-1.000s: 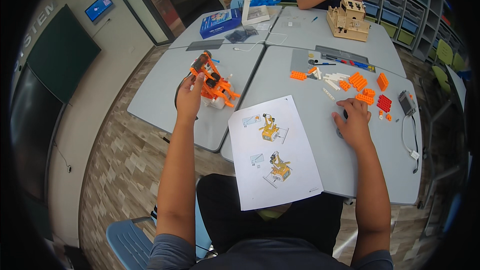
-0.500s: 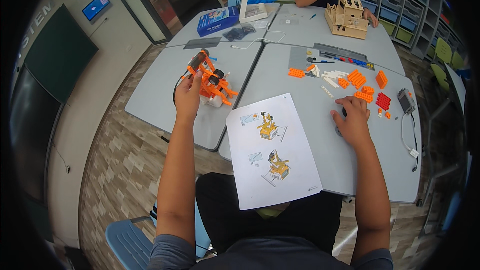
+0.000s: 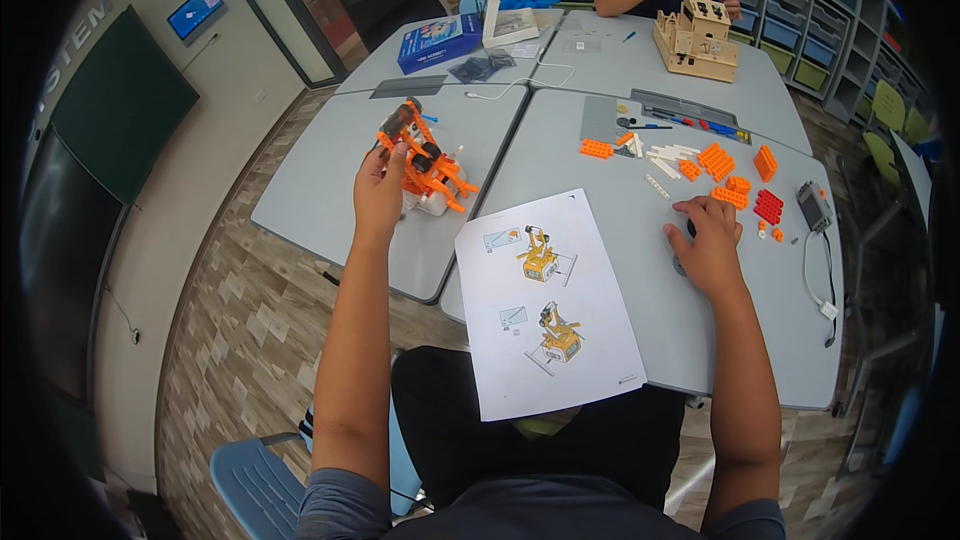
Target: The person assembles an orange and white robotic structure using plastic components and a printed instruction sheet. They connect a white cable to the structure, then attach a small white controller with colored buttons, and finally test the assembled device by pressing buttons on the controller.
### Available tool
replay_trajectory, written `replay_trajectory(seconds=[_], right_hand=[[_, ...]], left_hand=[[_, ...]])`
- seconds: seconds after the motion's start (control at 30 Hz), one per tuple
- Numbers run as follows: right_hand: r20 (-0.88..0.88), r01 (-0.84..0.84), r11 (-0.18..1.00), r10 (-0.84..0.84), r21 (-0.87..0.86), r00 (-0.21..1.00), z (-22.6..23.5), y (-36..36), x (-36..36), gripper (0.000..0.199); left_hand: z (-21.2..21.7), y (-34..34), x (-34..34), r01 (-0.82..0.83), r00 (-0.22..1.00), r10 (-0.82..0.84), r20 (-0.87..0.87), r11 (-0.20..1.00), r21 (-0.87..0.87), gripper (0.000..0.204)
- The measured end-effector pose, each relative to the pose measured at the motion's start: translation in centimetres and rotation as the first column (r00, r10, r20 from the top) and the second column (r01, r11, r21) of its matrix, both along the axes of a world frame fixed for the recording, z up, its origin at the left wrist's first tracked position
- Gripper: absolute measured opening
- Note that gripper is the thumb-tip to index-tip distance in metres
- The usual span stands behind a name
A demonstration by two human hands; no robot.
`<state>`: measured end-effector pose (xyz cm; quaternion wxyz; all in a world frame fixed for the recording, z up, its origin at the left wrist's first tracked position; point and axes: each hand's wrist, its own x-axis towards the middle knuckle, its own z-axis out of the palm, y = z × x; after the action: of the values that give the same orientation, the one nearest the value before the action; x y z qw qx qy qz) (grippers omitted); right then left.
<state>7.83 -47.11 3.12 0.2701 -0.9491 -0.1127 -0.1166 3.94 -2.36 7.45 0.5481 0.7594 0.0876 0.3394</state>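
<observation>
My left hand point(image 3: 382, 180) is closed round the side of an orange building-block model point(image 3: 432, 175) with black wheels and a white block at its base. The model is over the left table, tilted towards me. My right hand point(image 3: 708, 240) rests on the right table with fingers bent round a small black round piece point(image 3: 691, 227), mostly hidden by them. Another dark disc point(image 3: 679, 266) peeks out under the palm. Between my arms, a printed sheet point(image 3: 545, 350) with two drawings of a yellow model lies over the table edge and my lap.
Loose orange bricks point(image 3: 716, 159), white beams point(image 3: 668, 160) and a red brick point(image 3: 768, 206) lie beyond my right hand. At right is a grey controller point(image 3: 815, 208) with a cable. A blue box point(image 3: 440, 43) stands far left. Across, a person handles a wooden model point(image 3: 697, 45).
The view has shifted slightly. My hands hold nearly the same places, the left still on the model. Across the table, the person's hand has risen from the tabletop beside the wooden model.
</observation>
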Motion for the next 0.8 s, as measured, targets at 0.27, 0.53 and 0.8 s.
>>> replay_trajectory(seconds=[0.27, 0.53, 0.8], right_hand=[[0.026, -0.028, 0.999, 0.027, 0.022, 0.999, 0.0, 0.1, 0.0, 0.038], [0.040, -0.018, 1.000, 0.019, -0.024, 0.999, -0.8, 0.2, 0.0, 0.038], [-0.017, 0.015, 1.000, -0.015, -0.013, 1.000, -0.4, -0.6, 0.4, 0.038]], left_hand=[[-0.1, -0.6, -2.7, -0.210, 0.967, 0.237, -0.091, 0.947, 0.242, 0.039], [-2.5, -17.4, -20.3, 0.559, 0.828, -0.334, -0.450, 0.424, 0.712, 0.056], [-5.3, -18.5, -20.5, 0.473, 0.859, -0.364, -0.360, 0.296, 0.830, 0.046]])
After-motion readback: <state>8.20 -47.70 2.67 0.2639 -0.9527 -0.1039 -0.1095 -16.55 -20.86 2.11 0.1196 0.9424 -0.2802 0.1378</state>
